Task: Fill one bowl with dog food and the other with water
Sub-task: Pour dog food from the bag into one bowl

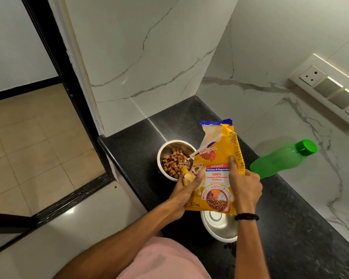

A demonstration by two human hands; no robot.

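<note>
Yellow plastic dog-food bag, gripped by my left hand and right hand, tips toward the round steel bowl; overtipping could scatter kibble across the black table.

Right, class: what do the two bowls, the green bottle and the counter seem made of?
Kibble bowl and empty bowl: probably stainless steel, shiny with reflections. Green bottle: translucent plastic, light passes through. Counter: polished dark stone, perhaps granite, speckled and glossy.

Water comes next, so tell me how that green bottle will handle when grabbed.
The green bottle looks plastic, so probably tough, not fragile. Its cap is on, so spills seem unlikely. Tall and slim, it may tip if nudged. Fill level doesn't show.
</note>
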